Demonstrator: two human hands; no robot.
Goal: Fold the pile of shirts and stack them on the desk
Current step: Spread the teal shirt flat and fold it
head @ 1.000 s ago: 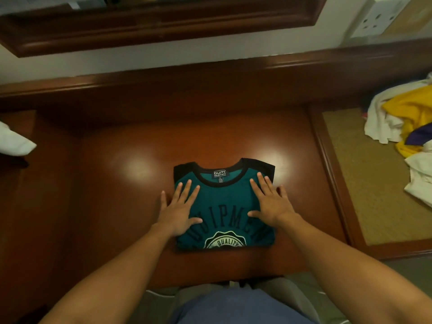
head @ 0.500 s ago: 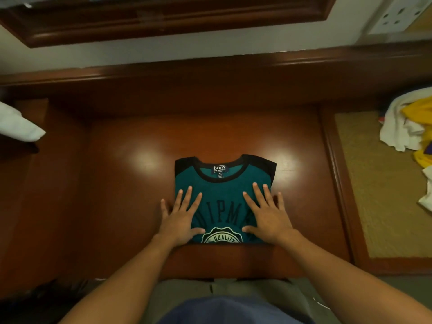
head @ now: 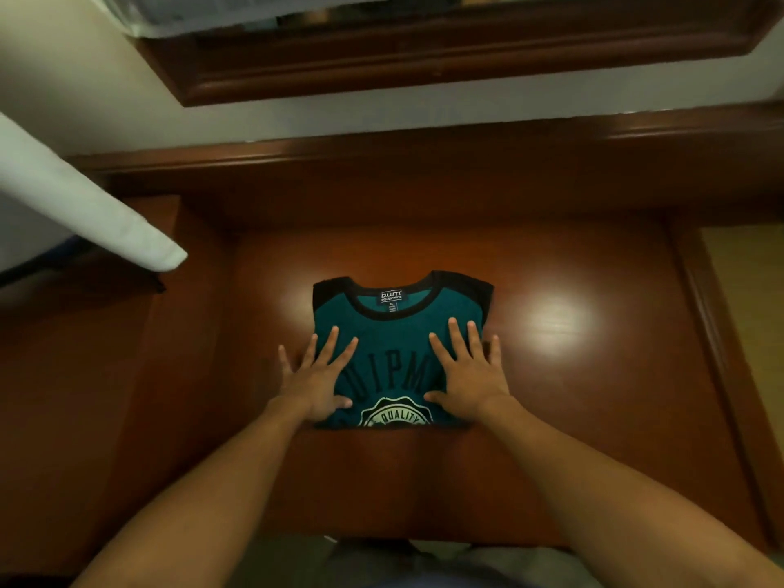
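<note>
A folded teal shirt [head: 394,333] with black collar, black shoulders and a printed crest lies flat in the middle of the dark wooden desk [head: 572,396]. My left hand [head: 316,377] rests palm down on the shirt's left edge, fingers spread. On the shirt's right side my right hand [head: 469,369] lies flat in the same way, fingers spread. Neither hand grips the cloth. The pile of unfolded shirts is out of view.
A white cloth [head: 106,214] hangs in from the upper left over a lower wooden surface. A tan mat [head: 746,290] lies at the right edge beyond a raised wooden rim. A wood-framed mirror [head: 424,48] hangs on the wall above the desk's back ledge.
The view has swung left, so the white and yellow shirt pile at the right has left the frame. My hands slid slightly toward me and inward on the shirt. The shirt has not moved.
</note>
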